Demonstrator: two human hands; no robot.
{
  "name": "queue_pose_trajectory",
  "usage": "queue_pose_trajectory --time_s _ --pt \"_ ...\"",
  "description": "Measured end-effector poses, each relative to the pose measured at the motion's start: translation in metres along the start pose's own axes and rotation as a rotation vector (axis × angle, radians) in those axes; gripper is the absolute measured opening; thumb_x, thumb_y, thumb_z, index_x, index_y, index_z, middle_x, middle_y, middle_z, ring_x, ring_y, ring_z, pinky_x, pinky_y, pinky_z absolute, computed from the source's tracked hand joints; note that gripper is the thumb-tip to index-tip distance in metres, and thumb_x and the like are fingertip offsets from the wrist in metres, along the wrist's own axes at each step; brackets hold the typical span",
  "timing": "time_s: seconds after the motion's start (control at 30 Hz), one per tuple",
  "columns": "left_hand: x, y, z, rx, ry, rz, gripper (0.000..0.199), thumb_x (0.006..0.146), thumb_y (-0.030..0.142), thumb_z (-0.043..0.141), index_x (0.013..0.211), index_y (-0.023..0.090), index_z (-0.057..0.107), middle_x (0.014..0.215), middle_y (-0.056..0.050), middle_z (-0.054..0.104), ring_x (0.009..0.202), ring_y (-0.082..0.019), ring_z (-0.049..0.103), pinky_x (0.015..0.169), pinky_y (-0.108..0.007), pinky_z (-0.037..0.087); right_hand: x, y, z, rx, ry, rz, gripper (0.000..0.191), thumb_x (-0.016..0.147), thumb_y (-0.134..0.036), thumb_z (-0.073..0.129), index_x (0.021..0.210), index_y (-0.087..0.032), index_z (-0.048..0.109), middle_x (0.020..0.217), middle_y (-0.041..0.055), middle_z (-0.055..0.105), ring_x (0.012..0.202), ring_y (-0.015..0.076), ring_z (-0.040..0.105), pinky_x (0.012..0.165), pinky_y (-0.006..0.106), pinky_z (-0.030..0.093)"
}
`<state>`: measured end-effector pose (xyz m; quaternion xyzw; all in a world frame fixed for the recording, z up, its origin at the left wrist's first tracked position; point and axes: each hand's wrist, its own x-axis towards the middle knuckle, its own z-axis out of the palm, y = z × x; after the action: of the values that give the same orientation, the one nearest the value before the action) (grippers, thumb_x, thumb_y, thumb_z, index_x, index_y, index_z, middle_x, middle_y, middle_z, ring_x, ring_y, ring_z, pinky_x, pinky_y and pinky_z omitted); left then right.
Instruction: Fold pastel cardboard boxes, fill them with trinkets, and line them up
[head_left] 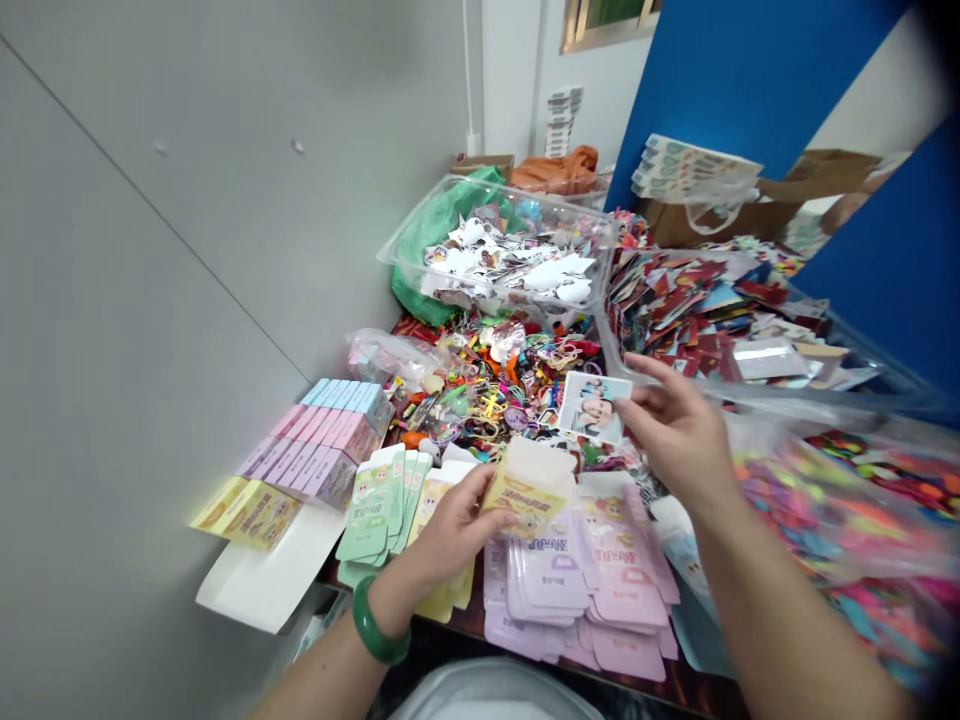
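My left hand [469, 515], with a green bangle [379, 622] at the wrist, grips a small yellow printed box [529, 500] whose pale flap stands up. In my right hand [679, 425], a photo card [595, 408] with a white border is pinched between thumb and fingers, up and to the right of the box. Beneath and around the yellow box lie flat printed cartons: green ones [375, 500] to the left, purple ones [544, 590] below, and pink ones [626, 570] to the right. What the box holds inside is hidden from me.
Filled boxes [322, 440] stand in rows at left against the grey wall. Small colourful trinkets [487, 390] are heaped behind my hands. Beyond them is a clear bin [382, 250] of white cut-outs, and another bin [611, 345] of cards. Bags of bright items [847, 500] lie at right.
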<state>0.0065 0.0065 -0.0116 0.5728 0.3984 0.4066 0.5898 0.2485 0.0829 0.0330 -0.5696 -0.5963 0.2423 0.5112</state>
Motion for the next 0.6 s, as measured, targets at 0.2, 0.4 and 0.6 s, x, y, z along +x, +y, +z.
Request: queue_pose_trajectory --time_s 0.2,0.4,0.6 --pt "0.004 -0.009 0.004 -0.075 -0.032 -0.049 0.039 0.081 0.023 0.068 0.119 0.022 0.062 0.112 -0.005 0.067 0.103 -0.022 0.061 0.09 -0.034 0.049 -0.047 -0.051 -0.017 0.289 0.166 -0.072 0.019 0.08 -0.028 0.071 0.1 -0.029 0.07 0.072 -0.0012 0.055 0.054 0.0132 0.049 0.047 0.028 0.037" --pt "0.002 -0.008 0.002 -0.19 0.017 -0.033 0.038 0.073 0.019 0.075 0.11 0.021 0.067 0.107 -0.004 0.069 0.099 -0.021 0.062 0.091 -0.034 0.048 -0.034 -0.031 -0.013 0.214 0.312 -0.056 0.017 0.08 -0.033 0.072 0.095 -0.027 0.068 0.074 0.001 0.06 0.056 0.0154 0.052 0.05 0.032 0.042" --pt "-0.002 0.0 0.001 -0.255 0.044 -0.036 0.036 0.075 0.026 0.076 0.109 0.02 0.066 0.104 -0.004 0.07 0.097 -0.019 0.063 0.088 -0.032 0.049 -0.017 -0.006 -0.005 0.348 0.244 0.057 0.025 0.072 -0.036 0.076 0.089 -0.022 0.065 0.068 -0.0019 0.061 0.053 0.0128 0.054 0.047 0.026 0.044"
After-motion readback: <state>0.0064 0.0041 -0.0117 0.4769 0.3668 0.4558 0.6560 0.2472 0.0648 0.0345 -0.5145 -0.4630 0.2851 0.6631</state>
